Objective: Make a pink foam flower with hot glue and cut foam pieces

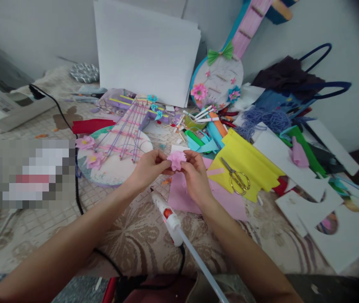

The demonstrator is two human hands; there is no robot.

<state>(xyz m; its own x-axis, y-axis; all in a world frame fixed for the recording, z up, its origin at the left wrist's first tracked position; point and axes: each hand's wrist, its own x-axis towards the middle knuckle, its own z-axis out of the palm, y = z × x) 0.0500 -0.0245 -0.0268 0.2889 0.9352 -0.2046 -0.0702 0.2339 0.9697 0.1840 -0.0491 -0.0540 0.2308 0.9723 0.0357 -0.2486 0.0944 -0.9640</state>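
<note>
Fingers (162,162) of two hands pinching one pink flower (176,160), one scissors (237,176) nearby

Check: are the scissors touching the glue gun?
Apart. The head view shows the scissors lying on yellow paper, with pink paper and the right hand between them and the glue gun.

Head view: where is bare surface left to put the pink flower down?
Bare patterned cloth lies between the forearms, left of the glue gun. Right of the hands, the scissors, yellow sheet and white cutouts crowd the surface. Both hands pinch the pink flower.
</note>
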